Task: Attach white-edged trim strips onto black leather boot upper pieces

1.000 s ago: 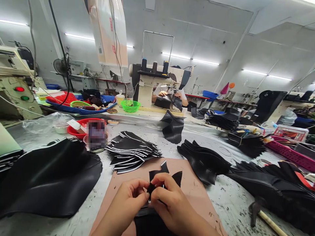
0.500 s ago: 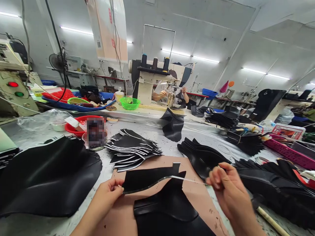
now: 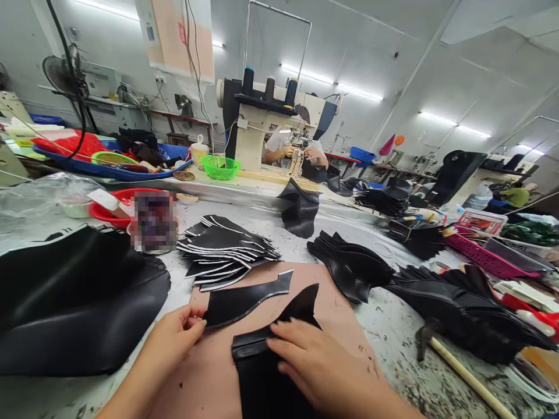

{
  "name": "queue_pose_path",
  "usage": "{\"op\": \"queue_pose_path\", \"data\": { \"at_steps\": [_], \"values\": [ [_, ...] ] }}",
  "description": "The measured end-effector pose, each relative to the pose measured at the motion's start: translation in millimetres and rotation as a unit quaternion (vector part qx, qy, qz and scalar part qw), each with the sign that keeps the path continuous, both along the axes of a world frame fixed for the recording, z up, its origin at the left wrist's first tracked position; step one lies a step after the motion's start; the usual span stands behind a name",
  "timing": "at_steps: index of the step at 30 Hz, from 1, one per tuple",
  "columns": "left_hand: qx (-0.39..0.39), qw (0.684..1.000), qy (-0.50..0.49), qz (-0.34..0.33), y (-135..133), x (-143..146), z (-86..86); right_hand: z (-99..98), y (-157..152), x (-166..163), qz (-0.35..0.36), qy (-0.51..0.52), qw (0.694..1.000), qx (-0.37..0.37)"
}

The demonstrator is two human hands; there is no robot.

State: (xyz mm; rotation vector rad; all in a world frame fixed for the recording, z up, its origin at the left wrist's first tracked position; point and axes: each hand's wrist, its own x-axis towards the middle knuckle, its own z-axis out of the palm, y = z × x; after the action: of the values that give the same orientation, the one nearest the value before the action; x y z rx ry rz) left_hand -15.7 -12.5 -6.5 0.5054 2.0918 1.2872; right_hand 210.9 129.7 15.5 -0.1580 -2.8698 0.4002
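Note:
My left hand (image 3: 177, 331) is closed, with thumb and fingers pinching the left end of a flat black leather piece (image 3: 248, 301). That piece has a narrow pale edge along its curved side and lies on a pinkish-brown board (image 3: 218, 372). My right hand (image 3: 310, 355) rests with its fingers stretched out on a second black leather piece (image 3: 257, 378), which has a seam across it and a pointed upper end. The hand covers part of this piece. Just beyond the board is a fanned stack of black pieces with white edges (image 3: 227, 244).
More black leather lies in a large pile (image 3: 78, 302) at left and another stack (image 3: 349, 262) at right. A hammer (image 3: 467, 378) lies on the right. A red bowl (image 3: 109, 212) stands behind. Across the table, a person works at a sewing machine (image 3: 248, 139).
My right hand has come down and left from pulling a thin white strip off the leather's edge and now lies on the other piece. The strip is out of sight.

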Motion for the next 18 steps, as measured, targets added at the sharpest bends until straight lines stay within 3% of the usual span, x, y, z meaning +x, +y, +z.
{"op": "queue_pose_path", "data": {
  "at_steps": [3, 5, 7, 9, 13, 15, 18],
  "values": [
    [-0.017, 0.999, 0.019, -0.026, 0, 0, 0.9, -6.9, -9, -51, 0.009, -0.033, 0.99, 0.134],
    [-0.027, 0.998, 0.025, -0.042, 0, 4, 0.8, -1.2, -10, -62, 0.016, -0.099, 0.986, 0.13],
    [-0.033, 0.997, 0.025, -0.065, 1, 14, -1.0, 11.3, -5, -61, 0.062, -0.152, 0.984, 0.074],
    [-0.033, 0.994, 0.027, -0.1, 2, 28, -4.1, 24.4, 3, -56, 0.142, -0.205, 0.968, -0.03],
    [-0.036, 0.982, 0.07, -0.17, -3, 51, -9.6, 32.8, 10, -56, 0.263, -0.325, 0.871, -0.259],
    [-0.04, 0.976, 0.105, -0.187, -11, 56, -9.3, 29.7, 6, -58, 0.281, -0.359, 0.842, -0.289],
    [-0.027, 0.967, 0.143, -0.211, -28, 61, -3.5, 27.5, 1, -58, 0.275, -0.352, 0.857, -0.259]
  ]
}}
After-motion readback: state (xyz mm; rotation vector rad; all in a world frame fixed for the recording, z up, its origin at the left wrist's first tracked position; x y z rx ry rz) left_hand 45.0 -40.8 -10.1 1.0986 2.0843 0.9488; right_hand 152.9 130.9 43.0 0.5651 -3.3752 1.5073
